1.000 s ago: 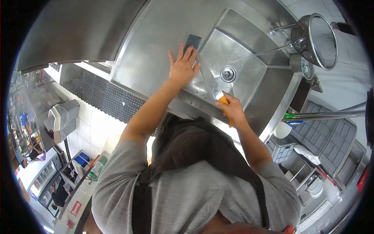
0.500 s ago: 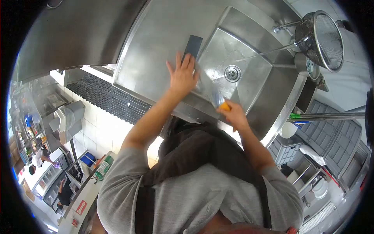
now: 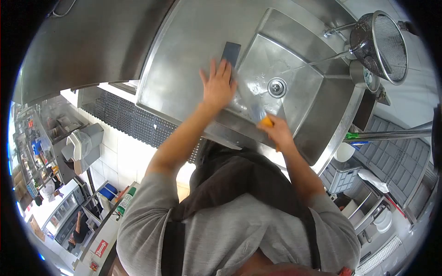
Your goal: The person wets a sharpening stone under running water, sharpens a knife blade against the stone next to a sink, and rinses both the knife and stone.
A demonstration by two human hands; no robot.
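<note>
My right hand (image 3: 278, 132) is closed around the orange handle of a knife (image 3: 266, 121) above the near edge of the sink. The knife's blade is smeared by motion and reaches up and left toward my left hand (image 3: 218, 88). That hand lies palm down with its fingers spread, its fingertips over the lower end of a dark, flat sharpening stone (image 3: 231, 53). The stone rests on the steel drainboard (image 3: 184, 55), left of the basin. Whether my left fingers touch the blade is hard to make out.
Water runs from a faucet (image 3: 343, 54) into the sink basin (image 3: 294, 106), near the drain (image 3: 276, 87). A mesh strainer (image 3: 380, 48) hangs at the upper right. A black perforated mat (image 3: 133, 117) lies below left. Two people are in the background at left.
Both hands stay almost in place, the left one still over the stone and the right one still holding the knife. The whole view has shifted slightly.
</note>
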